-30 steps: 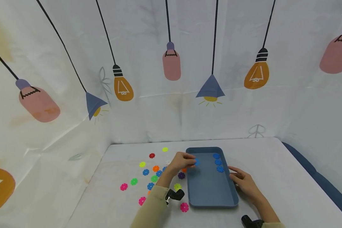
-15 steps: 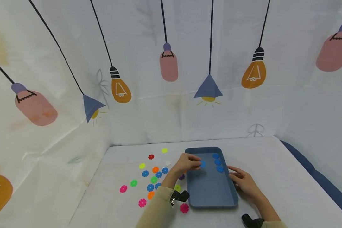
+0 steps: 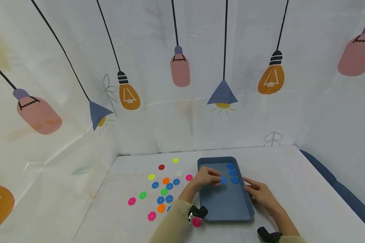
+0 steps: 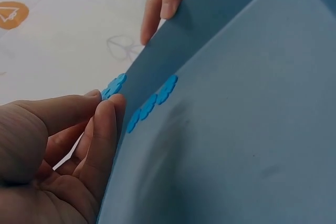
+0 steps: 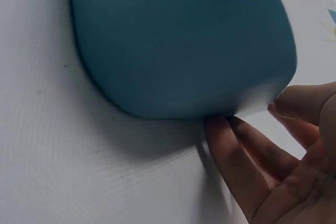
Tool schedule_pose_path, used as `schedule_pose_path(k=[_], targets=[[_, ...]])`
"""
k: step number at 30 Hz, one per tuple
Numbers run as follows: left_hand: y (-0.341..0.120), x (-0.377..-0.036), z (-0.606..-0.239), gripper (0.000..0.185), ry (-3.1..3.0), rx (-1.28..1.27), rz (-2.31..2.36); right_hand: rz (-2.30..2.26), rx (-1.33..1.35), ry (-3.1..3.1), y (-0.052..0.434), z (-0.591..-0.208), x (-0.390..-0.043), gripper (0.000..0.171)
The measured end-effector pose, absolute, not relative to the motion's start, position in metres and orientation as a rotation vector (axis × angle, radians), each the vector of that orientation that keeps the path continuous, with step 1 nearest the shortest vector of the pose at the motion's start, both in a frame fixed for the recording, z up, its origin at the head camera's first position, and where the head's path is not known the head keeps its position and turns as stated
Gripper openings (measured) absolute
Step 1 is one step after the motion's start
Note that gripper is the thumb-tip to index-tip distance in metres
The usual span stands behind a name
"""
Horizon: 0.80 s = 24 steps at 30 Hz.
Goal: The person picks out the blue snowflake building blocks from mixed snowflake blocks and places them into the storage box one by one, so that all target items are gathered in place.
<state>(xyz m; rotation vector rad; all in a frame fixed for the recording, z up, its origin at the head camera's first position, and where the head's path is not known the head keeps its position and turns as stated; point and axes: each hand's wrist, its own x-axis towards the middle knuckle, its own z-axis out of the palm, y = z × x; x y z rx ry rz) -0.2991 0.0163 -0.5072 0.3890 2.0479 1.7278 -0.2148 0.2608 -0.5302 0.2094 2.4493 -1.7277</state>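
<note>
Here, a left hand (image 3: 206,176) over a blue tray (image 3: 228,206), pinching a small blue disc (image 3: 223,180) between curled fingertips (image 4: 107,109), just above the tray floor. A flat plastic disc with a scalloped edge, like a little flower or gear. Beside it, three more blue discs (image 3: 232,172) of the same shape, lying in a short row near the tray's far right corner, two of them also visible in the left wrist view (image 4: 157,95) against the inner wall. A smooth, matte, rectangular tray with rounded corners and a low raised rim, resting on a table (image 3: 292,189) covered in white, finely textured cloth. On the right, a right hand (image 3: 260,194) with relaxed, nearly straight fingers (image 5: 236,161), resting on the cloth and touching the tray's outer right edge, holding nothing. To the left of the tray, a scatter of loose discs (image 3: 164,191) on the cloth: blue, green, orange, pink, yellow, red, white. Behind, a creased white backdrop (image 3: 182,67) printed with hanging lamps and bulbs.
</note>
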Motion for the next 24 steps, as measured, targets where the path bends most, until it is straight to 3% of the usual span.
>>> schedule_pose_path(k=[24], targets=[[0.045,-0.293,-0.517,0.016,1.971,0.341,1.725,-1.694,0.134,2.526,0.262,-0.53,-0.215,0.047]])
